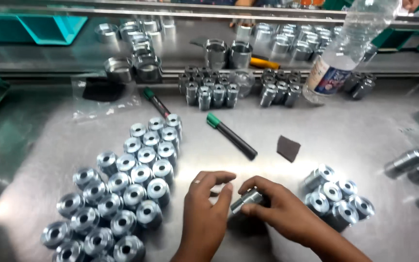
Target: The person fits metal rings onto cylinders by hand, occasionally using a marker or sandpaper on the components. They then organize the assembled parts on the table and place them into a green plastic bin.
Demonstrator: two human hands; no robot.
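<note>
1. While both hands meet near the middle of the steel tabletop (355,140), the right hand (282,208) pinches a small machined metal cylinder (246,200) between thumb and fingers, its shiny end pointing left.
2. The left hand (209,204) curls beside it, fingers bent and narrow, its fingertips at the cylinder's left end; whether they press on it I cannot tell.
3. To the left, a large batch of bored metal cylinders (127,184) stands upright in tight diagonal rows, running from the near left corner toward the centre.
4. To the right of the hands, a smaller cluster of the same cylinders (338,196) sits close together.
5. Just beyond the hands lie a green-capped black marker (231,136) and a dark square abrasive pad (287,147), slightly apart from each other.
6. Farther off, a second marker (156,101) lies near a clear plastic bag (104,97).
7. At the far right, a clear plastic water bottle (350,43) leans over rows of darker fittings (209,90).
8. Larger metal rings (139,63) fill the far shelf.
</note>
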